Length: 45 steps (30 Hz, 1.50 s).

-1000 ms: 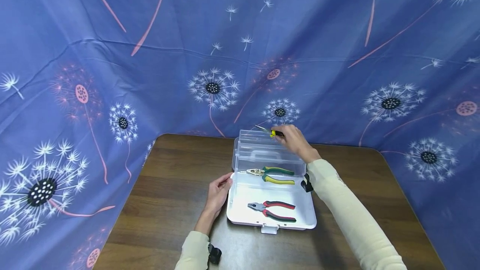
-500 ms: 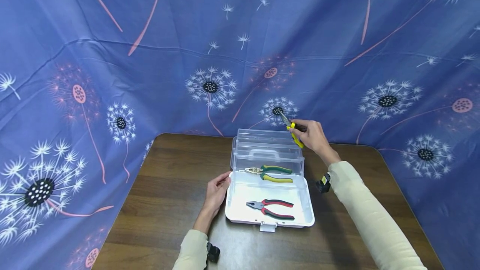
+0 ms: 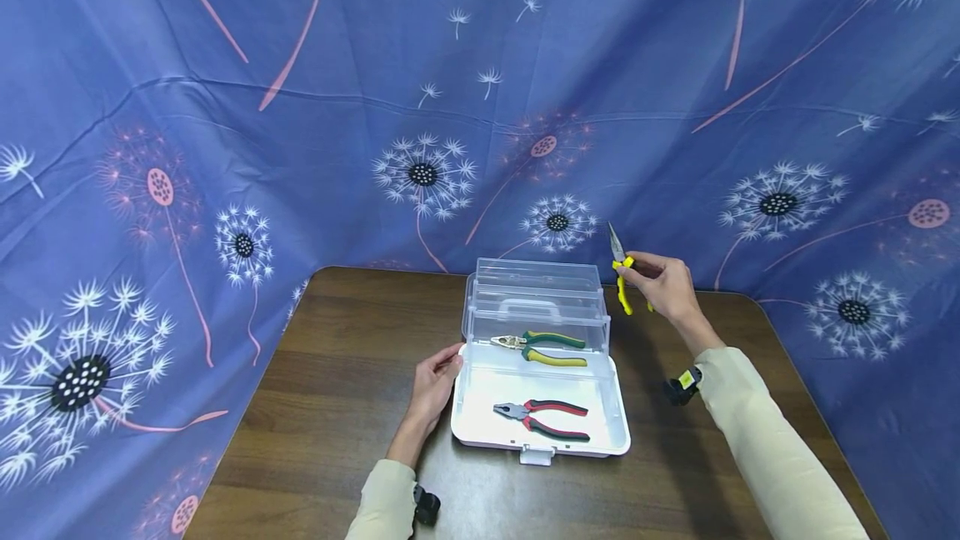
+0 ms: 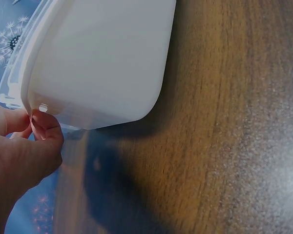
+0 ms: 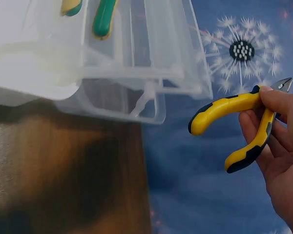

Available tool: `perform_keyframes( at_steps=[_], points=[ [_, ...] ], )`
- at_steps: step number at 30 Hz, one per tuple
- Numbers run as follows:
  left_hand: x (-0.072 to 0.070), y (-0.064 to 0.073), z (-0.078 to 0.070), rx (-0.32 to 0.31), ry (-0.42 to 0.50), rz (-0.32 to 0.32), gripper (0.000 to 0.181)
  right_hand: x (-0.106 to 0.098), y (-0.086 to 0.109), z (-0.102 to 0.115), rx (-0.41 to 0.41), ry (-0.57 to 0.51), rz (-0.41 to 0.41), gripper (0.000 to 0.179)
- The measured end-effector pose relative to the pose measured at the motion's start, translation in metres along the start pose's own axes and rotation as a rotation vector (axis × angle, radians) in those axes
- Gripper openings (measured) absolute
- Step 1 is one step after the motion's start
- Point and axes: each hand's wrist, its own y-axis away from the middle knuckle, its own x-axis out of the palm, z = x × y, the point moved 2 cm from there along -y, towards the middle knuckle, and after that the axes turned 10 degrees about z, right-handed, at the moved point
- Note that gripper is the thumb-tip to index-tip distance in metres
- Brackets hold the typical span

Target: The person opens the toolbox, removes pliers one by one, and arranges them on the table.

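My right hand (image 3: 663,286) pinches a pair of needle-nose pliers (image 5: 227,111) with yellow and black handles, jaws pointing up, in the air right of the toolbox. The white toolbox (image 3: 615,432) stands with its clear lid and trays folded back. My left hand (image 3: 433,386) pinches the box's left rim, thumb and finger on the edge in the left wrist view. Pliers with green and yellow handles (image 3: 555,340) lie in a clear tray (image 3: 487,328). Combination pliers with red and black handles (image 3: 558,407) lie on the box's white bottom.
A brown wooden table (image 3: 352,340) carries the box. Behind it hangs a blue cloth (image 3: 337,190) with a dandelion print, close to the table's back edge. The clear lid (image 3: 536,273) leans up toward the cloth. A white latch (image 3: 536,456) sticks out at the box's front.
My right hand has moved right, from above the raised trays to beside them, and the needle-nose pliers have turned from pointing left to pointing up. My left hand stays at the rim.
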Motion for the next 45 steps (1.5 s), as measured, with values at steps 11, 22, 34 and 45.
perform_keyframes(
  at_steps=[11,22,34,45],
  points=[
    [0.0,0.0,0.0,-0.012,-0.006,-0.003,0.032,-0.003,0.026,-0.051,0.042,-0.251,0.003,0.048],
    [0.0,0.0,0.0,-0.014,-0.003,0.003,0.033,0.007,0.054,-0.096,0.141,-0.32,0.012,0.051],
    [0.0,0.0,0.0,-0.009,0.009,0.003,0.033,0.036,0.075,-0.134,0.273,-0.42,0.035,0.055],
    [0.0,0.0,0.001,-0.027,-0.003,0.001,0.032,0.043,0.081,-0.142,0.359,-0.196,0.037,0.049]
  ],
)
